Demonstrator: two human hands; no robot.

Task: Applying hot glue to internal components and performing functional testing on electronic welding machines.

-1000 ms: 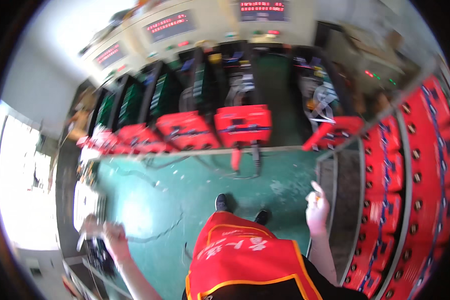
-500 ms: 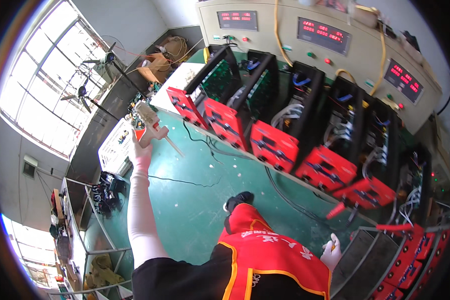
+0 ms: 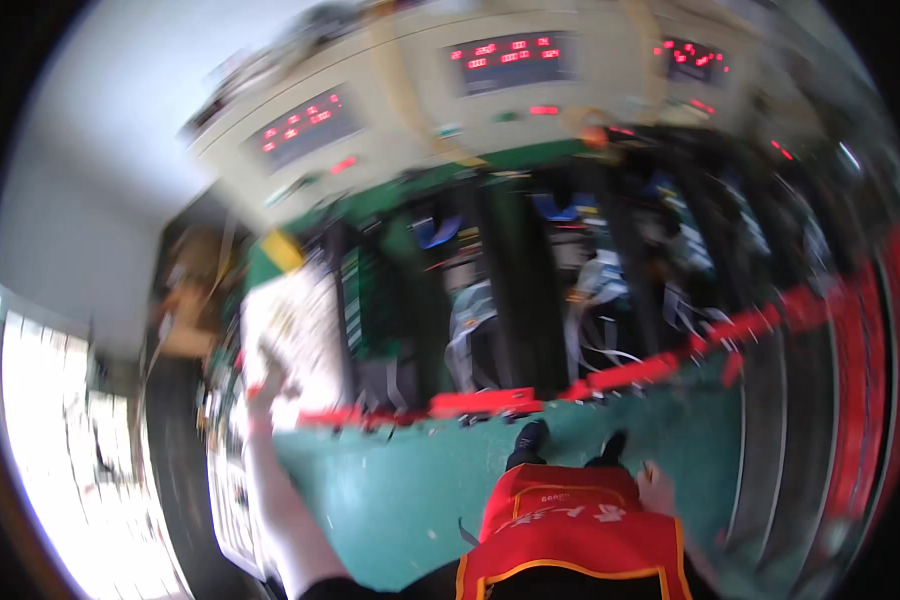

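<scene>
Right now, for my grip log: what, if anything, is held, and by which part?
Left hand apparently holds a blurred grey object, part unclear; right hand, cannot tell.

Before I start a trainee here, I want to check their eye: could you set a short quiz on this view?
1. Which is nearer the white surface, the left hand or the right hand?
2. True or false: the apron is edged in yellow-orange.
3. Fill in the colour: the displays glow ____.

Key: 1. The left hand. 2. True. 3. Red.
</scene>
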